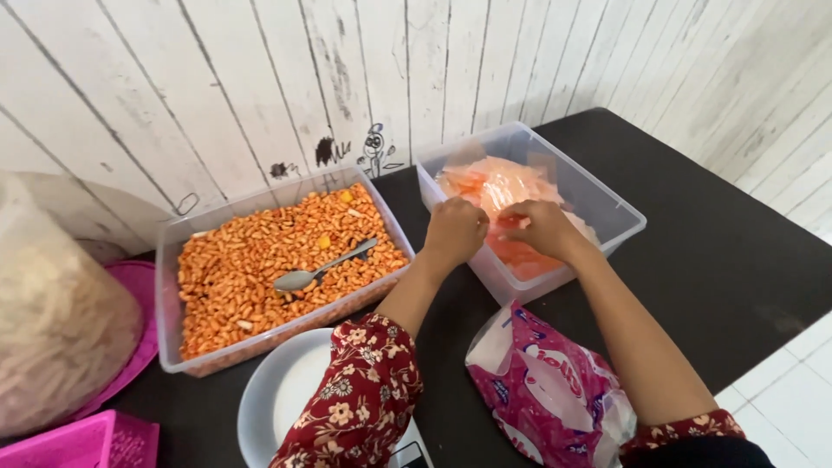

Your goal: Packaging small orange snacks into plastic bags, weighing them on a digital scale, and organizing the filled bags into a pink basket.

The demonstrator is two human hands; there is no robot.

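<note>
My left hand (454, 230) and my right hand (542, 227) reach together into a clear plastic tub (607, 204) on the right. The tub holds a pile of orange-tinted plastic bags (498, 184). Both hands pinch at one of these bags at the near side of the pile, fingers closed on the thin plastic. To the left stands a second clear tub (169, 260) full of small orange snack pieces (260, 260), with a metal spoon (321, 270) lying on top of them.
A pink and white printed packet (546, 390) lies on the black table (719, 260) between my forearms. A white round bowl (277, 394) sits near the front edge. A large clear bag (52, 321) and pink containers (95, 442) stand at the left.
</note>
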